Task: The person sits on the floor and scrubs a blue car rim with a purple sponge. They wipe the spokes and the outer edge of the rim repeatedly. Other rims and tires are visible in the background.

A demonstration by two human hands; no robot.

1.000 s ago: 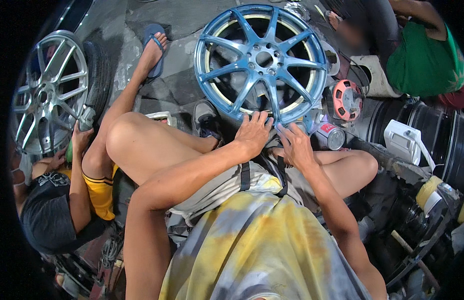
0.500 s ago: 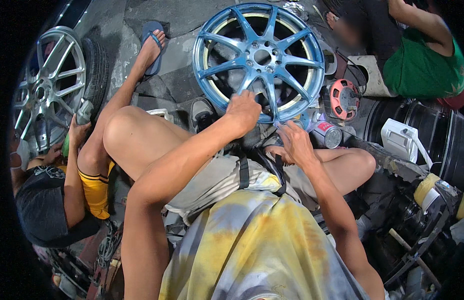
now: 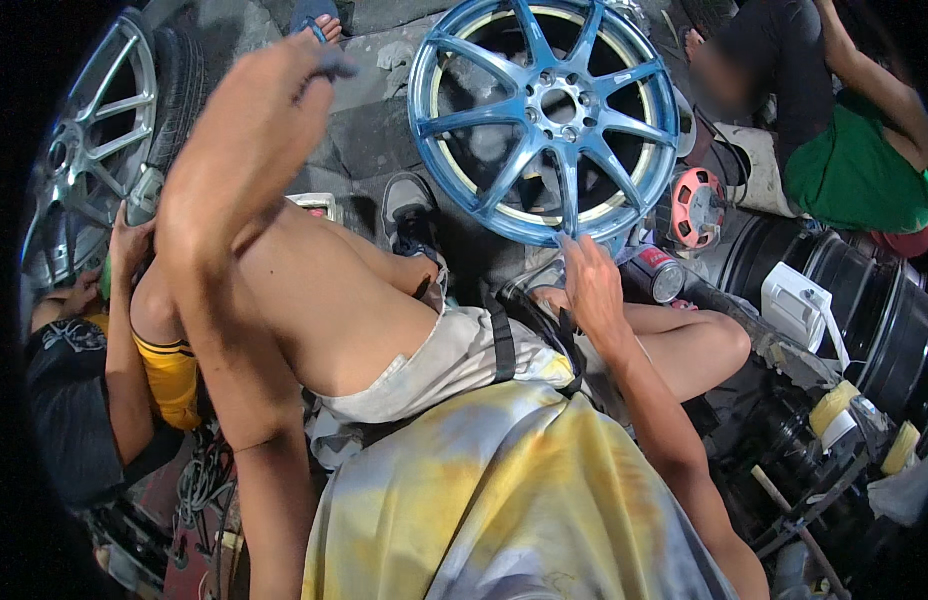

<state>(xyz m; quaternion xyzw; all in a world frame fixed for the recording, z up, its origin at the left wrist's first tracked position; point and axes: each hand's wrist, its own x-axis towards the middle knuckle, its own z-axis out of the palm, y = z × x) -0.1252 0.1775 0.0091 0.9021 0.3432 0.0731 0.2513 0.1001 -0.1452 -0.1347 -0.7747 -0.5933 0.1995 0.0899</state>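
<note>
A blue multi-spoke car wheel rim [image 3: 536, 102] lies in front of me, with silvery bare patches on its spokes and a pale inner ring. At its near edge is my right hand [image 3: 592, 282], fingers closed against the lip beside a spoke. My left hand [image 3: 274, 95] is lifted off to the left, away from the wheel, and blurred by motion. Its fingers are bent, and a small dark grey piece shows at their tips; I cannot make out what it is.
A co-worker at left holds a grey tool [image 3: 142, 195] against a silver wheel [image 3: 124, 140]. Another person in a green shirt [image 3: 864, 165] sits at far right. Near my right knee are a can [image 3: 654, 273], an orange-red reel [image 3: 697, 208], a white box [image 3: 794, 305] and black wheels [image 3: 759, 258].
My left hand has left the wheel's near spokes and swung up and to the left. My right hand stays at the near rim. The view has shifted slightly, placing the wheel farther right.
</note>
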